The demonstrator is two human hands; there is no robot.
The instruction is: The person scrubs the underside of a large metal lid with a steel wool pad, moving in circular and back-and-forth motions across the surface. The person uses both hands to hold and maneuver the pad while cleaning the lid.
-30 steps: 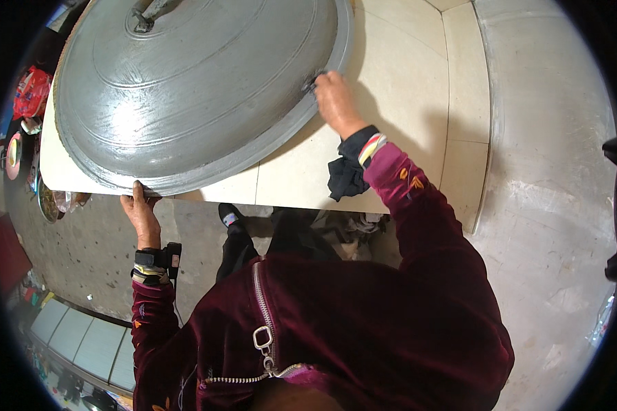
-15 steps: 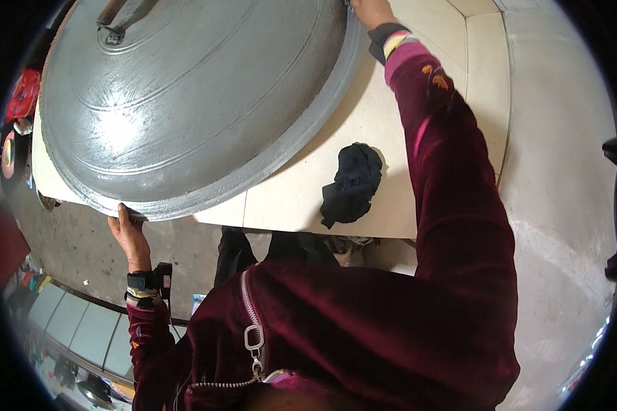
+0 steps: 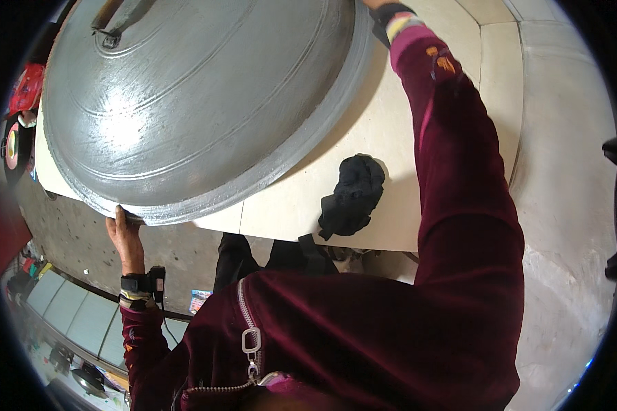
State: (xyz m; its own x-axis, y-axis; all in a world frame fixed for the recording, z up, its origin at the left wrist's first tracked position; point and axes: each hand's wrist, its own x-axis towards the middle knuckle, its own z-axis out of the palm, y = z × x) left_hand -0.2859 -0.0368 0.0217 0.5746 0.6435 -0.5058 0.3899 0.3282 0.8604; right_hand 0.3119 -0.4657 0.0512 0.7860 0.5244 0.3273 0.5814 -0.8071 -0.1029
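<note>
A very large, domed grey metal lid [image 3: 206, 96] with raised rings fills the upper left, over a cream tiled counter [image 3: 267, 209]. Its bar handle [image 3: 108, 14] runs out of the top of the picture. My left hand [image 3: 125, 243] grips the near-left rim, thumb on top and fingers underneath, where the rim juts past the counter edge. At the far right of the rim is my right hand [image 3: 374, 3]; only a sliver near the wrist shows, and its fingers are out of the picture. A crumpled black cloth [image 3: 353, 195] lies on the tiles between my arms.
A smooth grey surface [image 3: 562, 171] runs along the right. On the left are a red bag [image 3: 26, 88], a round pink-edged object [image 3: 11, 145] and grey floor [image 3: 68, 226]. A pale tiled ledge [image 3: 75, 318] with kitchenware beyond it stands at lower left.
My right hand has slipped mostly past the top edge of the picture. The cloth and counter appear slightly lower as the view shifts. My left hand stays on the lid's rim.
</note>
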